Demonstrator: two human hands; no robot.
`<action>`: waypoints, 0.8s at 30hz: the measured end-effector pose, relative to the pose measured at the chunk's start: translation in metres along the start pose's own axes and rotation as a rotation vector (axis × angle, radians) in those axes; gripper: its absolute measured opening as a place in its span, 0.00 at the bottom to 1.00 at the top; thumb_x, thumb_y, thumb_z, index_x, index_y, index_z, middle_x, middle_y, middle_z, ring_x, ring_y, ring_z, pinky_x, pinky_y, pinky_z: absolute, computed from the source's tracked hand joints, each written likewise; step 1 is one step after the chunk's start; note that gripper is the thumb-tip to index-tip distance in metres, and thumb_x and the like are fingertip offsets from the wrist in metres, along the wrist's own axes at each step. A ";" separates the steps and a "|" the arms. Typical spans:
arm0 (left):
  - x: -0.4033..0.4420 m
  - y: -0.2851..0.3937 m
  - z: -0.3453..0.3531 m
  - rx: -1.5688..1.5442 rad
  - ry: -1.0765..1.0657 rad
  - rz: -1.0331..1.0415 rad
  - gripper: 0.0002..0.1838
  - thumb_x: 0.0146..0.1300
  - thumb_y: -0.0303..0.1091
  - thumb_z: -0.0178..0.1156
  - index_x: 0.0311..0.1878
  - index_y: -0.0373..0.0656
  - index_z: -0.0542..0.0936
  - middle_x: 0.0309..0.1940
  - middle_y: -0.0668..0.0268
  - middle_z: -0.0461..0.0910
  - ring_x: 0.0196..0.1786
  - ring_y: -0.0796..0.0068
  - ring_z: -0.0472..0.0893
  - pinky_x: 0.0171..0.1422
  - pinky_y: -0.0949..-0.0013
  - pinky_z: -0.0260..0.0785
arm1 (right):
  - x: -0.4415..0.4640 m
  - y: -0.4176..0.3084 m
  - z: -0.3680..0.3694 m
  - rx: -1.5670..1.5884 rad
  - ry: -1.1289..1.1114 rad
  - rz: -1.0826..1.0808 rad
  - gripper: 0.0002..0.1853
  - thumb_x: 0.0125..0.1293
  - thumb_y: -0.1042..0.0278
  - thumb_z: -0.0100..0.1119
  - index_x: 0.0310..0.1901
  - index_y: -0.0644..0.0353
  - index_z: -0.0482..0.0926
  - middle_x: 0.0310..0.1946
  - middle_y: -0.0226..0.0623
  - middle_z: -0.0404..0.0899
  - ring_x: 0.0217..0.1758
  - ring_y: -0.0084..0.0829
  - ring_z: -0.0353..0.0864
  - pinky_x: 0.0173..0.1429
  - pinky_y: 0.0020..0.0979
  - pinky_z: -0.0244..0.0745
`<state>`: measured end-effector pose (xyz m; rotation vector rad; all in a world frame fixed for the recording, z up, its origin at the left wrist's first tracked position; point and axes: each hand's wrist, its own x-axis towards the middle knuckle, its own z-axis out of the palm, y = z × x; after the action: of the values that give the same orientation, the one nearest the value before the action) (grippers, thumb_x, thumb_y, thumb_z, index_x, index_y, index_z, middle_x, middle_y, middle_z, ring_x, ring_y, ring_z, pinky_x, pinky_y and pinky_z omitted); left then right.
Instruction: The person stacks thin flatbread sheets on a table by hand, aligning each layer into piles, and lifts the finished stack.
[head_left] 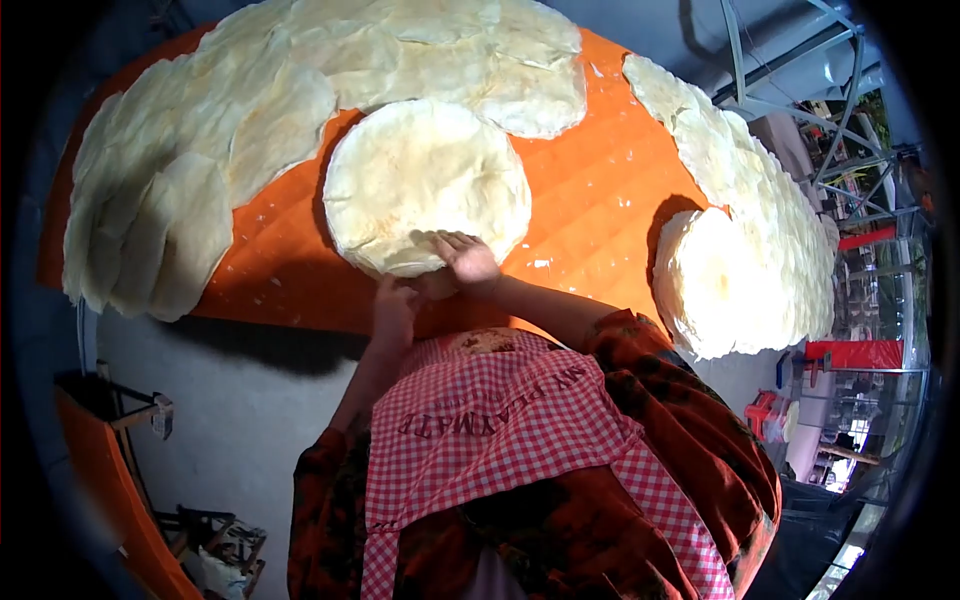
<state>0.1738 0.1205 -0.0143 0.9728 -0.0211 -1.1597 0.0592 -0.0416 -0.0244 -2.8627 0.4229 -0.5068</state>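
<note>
A stack of round, thin, pale yellow sheets lies on the orange table surface in front of me. My right hand rests on the near edge of the stack, palm down, its fingers stretched out over the top sheet. Beside it on the left, my left hand is at the stack's near rim, with its fingers bent together against the edge. Whether those fingers pinch a sheet is too small to tell.
Overlapping pale sheets cover the table's far and left parts. On the right stands another round stack, brightly lit, beside a row of overlapping sheets. A metal frame rises at the upper right. Red stools stand beyond.
</note>
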 end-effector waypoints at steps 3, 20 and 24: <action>0.022 -0.040 -0.012 0.403 -0.007 0.177 0.29 0.54 0.17 0.49 0.63 0.37 0.62 0.47 0.60 0.73 0.47 0.69 0.76 0.48 0.70 0.72 | 0.036 0.024 -0.031 0.093 -0.291 0.192 0.10 0.52 0.69 0.58 0.36 0.60 0.83 0.27 0.51 0.80 0.31 0.46 0.81 0.36 0.43 0.75; 0.027 -0.051 -0.027 0.935 0.392 0.734 0.14 0.58 0.25 0.58 0.46 0.39 0.67 0.37 0.64 0.72 0.35 0.74 0.73 0.37 0.72 0.70 | 0.123 0.011 -0.143 -0.250 -0.079 -0.072 0.21 0.49 0.80 0.52 0.45 0.52 0.83 0.26 0.46 0.79 0.26 0.44 0.80 0.29 0.44 0.75; 0.004 -0.033 -0.032 0.654 0.490 0.350 0.16 0.54 0.27 0.64 0.44 0.38 0.70 0.34 0.63 0.75 0.36 0.68 0.77 0.42 0.69 0.71 | 0.019 0.016 -0.024 -0.062 0.055 -0.266 0.19 0.55 0.75 0.52 0.51 0.58 0.77 0.27 0.45 0.79 0.29 0.44 0.81 0.32 0.42 0.76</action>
<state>0.1656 0.1360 -0.0572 1.7364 -0.1791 -0.5641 0.0643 -0.0662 -0.0007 -2.9870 0.0653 -0.6282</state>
